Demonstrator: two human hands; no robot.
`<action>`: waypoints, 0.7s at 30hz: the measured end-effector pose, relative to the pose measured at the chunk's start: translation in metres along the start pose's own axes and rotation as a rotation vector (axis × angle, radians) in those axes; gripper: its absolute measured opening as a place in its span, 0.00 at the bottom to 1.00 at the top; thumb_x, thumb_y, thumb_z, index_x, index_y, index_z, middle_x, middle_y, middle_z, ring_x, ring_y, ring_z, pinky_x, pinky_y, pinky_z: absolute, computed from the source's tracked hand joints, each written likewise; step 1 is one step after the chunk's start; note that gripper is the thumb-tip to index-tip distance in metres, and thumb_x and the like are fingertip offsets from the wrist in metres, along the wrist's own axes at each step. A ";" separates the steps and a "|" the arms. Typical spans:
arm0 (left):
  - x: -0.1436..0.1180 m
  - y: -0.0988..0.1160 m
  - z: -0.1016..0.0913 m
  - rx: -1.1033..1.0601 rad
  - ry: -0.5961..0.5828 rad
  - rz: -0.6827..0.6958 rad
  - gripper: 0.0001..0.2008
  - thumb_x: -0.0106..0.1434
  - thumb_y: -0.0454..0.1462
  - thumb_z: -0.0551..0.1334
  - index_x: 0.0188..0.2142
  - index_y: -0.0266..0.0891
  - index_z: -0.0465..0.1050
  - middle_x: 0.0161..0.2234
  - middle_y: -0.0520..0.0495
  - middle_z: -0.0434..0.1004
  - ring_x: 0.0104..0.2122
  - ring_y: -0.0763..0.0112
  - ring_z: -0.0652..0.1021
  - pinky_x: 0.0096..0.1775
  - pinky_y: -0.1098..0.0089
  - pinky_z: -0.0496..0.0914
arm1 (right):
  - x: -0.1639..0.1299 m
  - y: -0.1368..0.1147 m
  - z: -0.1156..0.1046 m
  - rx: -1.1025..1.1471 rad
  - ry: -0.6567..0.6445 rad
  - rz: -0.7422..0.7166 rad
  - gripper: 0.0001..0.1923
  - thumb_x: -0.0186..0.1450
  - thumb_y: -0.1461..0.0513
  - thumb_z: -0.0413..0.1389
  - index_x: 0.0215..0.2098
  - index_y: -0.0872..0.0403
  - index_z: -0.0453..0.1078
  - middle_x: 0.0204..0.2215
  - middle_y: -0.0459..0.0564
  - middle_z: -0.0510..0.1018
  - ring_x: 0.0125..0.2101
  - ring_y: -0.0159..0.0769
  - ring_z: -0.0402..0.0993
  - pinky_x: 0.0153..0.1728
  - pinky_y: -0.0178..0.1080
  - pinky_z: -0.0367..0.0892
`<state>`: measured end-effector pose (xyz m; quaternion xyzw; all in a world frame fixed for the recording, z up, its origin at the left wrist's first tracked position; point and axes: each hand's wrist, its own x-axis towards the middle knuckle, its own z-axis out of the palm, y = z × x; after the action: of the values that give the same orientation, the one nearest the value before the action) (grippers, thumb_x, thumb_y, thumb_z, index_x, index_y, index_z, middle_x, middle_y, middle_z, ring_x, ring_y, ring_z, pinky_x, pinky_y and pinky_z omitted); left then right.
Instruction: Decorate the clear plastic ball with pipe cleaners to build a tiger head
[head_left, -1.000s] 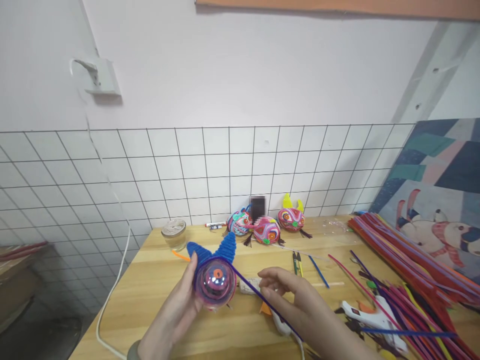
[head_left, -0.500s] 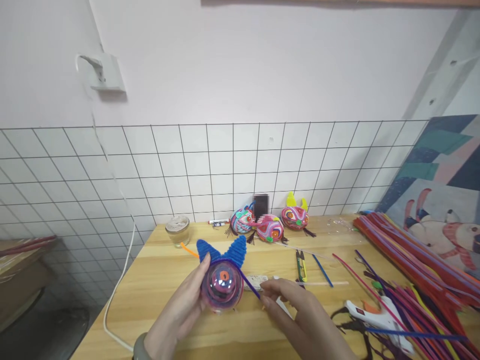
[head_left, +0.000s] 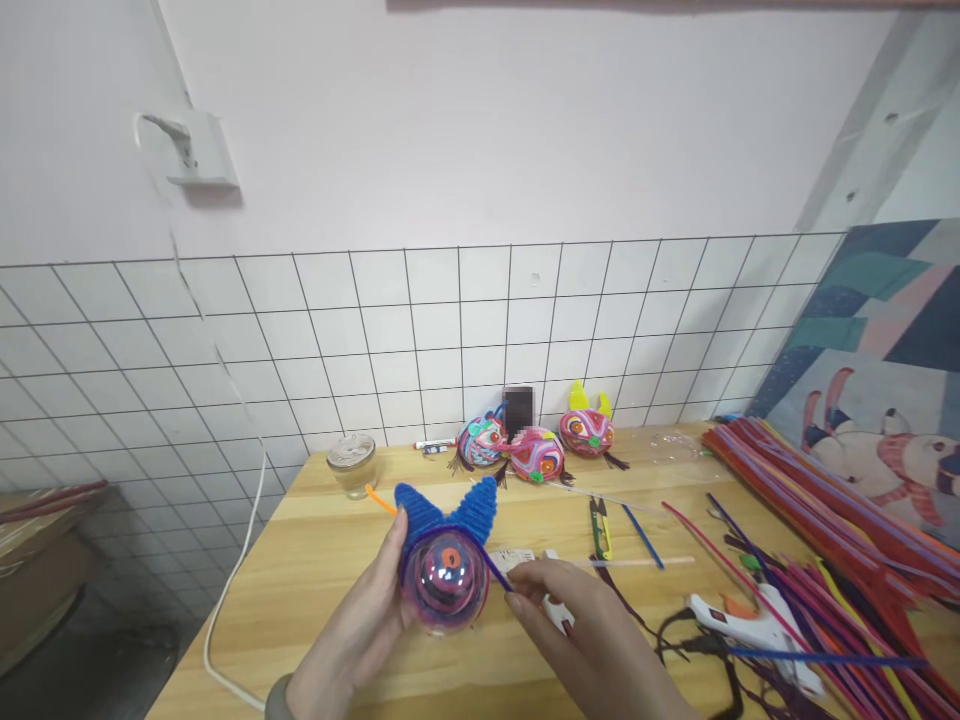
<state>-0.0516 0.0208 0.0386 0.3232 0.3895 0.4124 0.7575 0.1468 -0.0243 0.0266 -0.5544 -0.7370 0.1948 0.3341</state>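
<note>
Our left hand (head_left: 360, 630) cups the clear plastic dome wound with pink and purple pipe cleaners and topped by blue fuzzy ears (head_left: 445, 565), fingers curled round its left flank and thumb up near one ear; the dome sits in the air just over the wooden table (head_left: 315, 570), between our two hands. Our right hand (head_left: 581, 635) is partly closed, fingertips pinching the purple pipe cleaner (head_left: 496, 568) that runs off the dome's right side.

We judge the dome light and hollow, its bare plastic likely slick and easy to dent, so the fuzzy wrapped band and the base of the ears look the safest places to grip; the pipe cleaner should be soft, bendable wire that keeps a bend, best pinched close to the dome.

Counting: two blue ears on the held piece; three finished colourful heads (head_left: 536, 450) beyond our hands by the tiled wall; one small glass jar with a lid (head_left: 351, 463) beyond our left hand; one pair of green-handled snips (head_left: 598, 525) beyond our right hand; one white glue gun (head_left: 754, 625) to the right of it; the heap of loose pipe cleaners (head_left: 832, 530) further right is too dense to count.
</note>
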 end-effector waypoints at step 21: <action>0.001 -0.003 -0.001 0.053 0.037 0.108 0.17 0.55 0.46 0.65 0.39 0.36 0.78 0.40 0.43 0.83 0.46 0.57 0.77 0.46 0.65 0.69 | -0.001 -0.002 0.005 -0.028 0.012 0.100 0.12 0.62 0.58 0.50 0.32 0.51 0.76 0.21 0.46 0.77 0.21 0.34 0.70 0.24 0.33 0.64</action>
<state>-0.0507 0.0210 0.0355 0.3561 0.3961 0.4483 0.7179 0.1422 -0.0258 0.0243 -0.5963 -0.7090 0.1978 0.3205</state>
